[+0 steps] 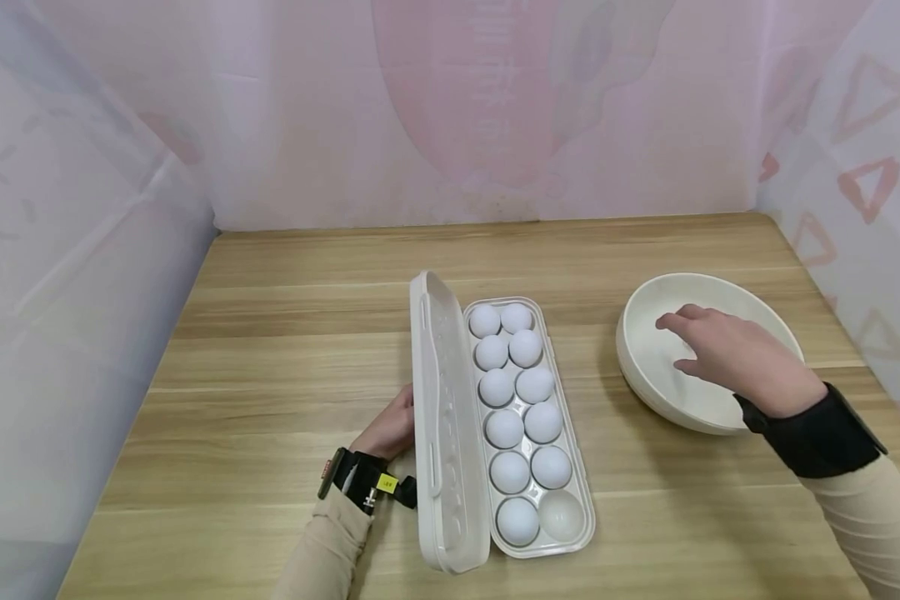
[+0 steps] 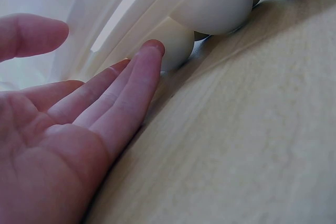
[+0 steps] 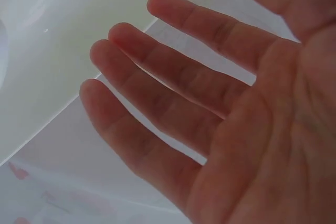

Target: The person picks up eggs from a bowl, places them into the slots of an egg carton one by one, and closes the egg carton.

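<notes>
A long off-white egg carton (image 1: 528,492) lies on the table with its lid (image 1: 453,500) standing up on the left. White eggs (image 1: 505,428) fill its cups in two rows, except the front right cup (image 1: 562,515), which shows bare. My left hand (image 1: 390,425) is beside the lid, its fingertips partly hidden there in the head view. In the left wrist view its fairly straight fingers (image 2: 126,98) reach the rounded underside of the carton. Over the white bowl (image 1: 645,367) hovers my right hand (image 1: 735,350), fingers spread and holding nothing. It hides part of the bowl's inside.
The wood-grain table (image 1: 292,333) carries the carton in the middle and the bowl on the right. Pale printed cloth walls (image 1: 307,125) enclose its back and both sides.
</notes>
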`<state>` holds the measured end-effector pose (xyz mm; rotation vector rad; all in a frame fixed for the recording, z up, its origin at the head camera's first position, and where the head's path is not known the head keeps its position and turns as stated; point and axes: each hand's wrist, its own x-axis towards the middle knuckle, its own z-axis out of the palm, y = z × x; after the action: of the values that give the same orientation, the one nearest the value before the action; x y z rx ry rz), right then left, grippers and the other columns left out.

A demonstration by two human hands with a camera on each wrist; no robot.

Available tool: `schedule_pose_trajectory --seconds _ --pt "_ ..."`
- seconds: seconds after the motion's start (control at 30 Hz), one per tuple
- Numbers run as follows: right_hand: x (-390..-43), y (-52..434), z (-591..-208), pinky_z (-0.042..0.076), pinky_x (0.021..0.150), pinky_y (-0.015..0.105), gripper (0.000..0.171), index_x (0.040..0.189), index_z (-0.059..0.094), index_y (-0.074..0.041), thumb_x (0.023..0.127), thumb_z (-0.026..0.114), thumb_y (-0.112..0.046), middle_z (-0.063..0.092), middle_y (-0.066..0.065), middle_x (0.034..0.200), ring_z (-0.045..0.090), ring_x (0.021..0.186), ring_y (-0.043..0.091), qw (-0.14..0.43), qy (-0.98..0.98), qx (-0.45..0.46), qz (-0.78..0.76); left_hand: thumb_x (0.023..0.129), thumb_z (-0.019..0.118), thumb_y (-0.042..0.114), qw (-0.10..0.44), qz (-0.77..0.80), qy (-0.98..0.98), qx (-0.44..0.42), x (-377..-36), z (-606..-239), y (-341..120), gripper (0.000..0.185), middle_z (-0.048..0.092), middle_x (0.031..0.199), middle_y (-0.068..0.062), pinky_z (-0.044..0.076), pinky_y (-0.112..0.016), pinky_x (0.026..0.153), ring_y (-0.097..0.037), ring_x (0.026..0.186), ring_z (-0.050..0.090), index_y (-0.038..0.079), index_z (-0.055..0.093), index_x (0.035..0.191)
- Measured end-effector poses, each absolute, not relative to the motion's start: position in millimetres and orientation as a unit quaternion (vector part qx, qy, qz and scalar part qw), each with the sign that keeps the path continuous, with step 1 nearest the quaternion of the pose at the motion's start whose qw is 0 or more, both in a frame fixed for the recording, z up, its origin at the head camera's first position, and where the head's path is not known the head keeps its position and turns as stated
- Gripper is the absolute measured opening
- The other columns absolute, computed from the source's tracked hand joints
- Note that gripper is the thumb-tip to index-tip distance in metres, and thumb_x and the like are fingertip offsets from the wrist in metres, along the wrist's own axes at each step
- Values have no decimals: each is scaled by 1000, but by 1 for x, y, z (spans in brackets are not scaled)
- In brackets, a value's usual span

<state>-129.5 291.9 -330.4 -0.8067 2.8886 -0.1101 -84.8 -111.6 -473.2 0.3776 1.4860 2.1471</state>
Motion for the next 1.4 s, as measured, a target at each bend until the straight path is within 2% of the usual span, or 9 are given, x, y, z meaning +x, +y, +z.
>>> schedule_pose_trajectory --seconds 0.23,0.5,0.63,0.83,0.93,1.2,1.4 --pt "-137 298 -333 47 57 38 45 113 60 4 71 78 -1 60 17 98 58 71 24 83 963 -253 -31 100 41 3 247 787 549 134 -85 -475 -112 23 57 95 -1 46 -28 81 -13 91 54 15 59 106" --pt "-144 307 -340 46 57 38 46 113 60 4 71 78 -1 59 15 94 55 69 22 104 963 -245 -30 99 38 0 246 791 542 141 -84 -476 -112 27 57 93 0 47 -28 80 -13 89 55 14 60 104" --pt "-147 311 -343 45 58 38 45 112 60 4 70 78 2 59 16 93 55 71 24 112 964 -238 -28 100 39 1 246 790 542 147 -85 -477 -112 26 58 92 0 47 -27 79 -13 88 55 14 61 102" --pt "-151 317 -348 46 60 43 42 109 62 4 68 74 7 58 18 92 55 82 37 118 967 -224 -17 100 40 2 246 787 548 141 -85 -476 -113 24 57 93 0 47 -27 79 -13 88 55 14 60 104" --pt "-153 320 -351 45 61 44 41 108 63 3 68 70 9 58 17 90 53 84 39 121 969 -216 -14 100 42 4 245 788 547 141 -85 -475 -112 21 56 94 -1 47 -27 79 -13 89 55 13 59 105" --pt "-160 326 -359 43 59 43 32 97 63 0 68 65 14 53 15 84 50 75 35 113 968 -224 -17 99 45 6 241 792 543 142 -84 -474 -112 17 56 94 -1 46 -28 81 -13 90 54 14 59 105" --pt "-164 328 -363 41 57 42 29 93 55 0 69 66 12 49 14 80 47 70 33 111 969 -219 -19 97 46 5 237 786 556 131 -84 -472 -112 18 53 96 -2 45 -28 82 -15 93 52 12 56 110"
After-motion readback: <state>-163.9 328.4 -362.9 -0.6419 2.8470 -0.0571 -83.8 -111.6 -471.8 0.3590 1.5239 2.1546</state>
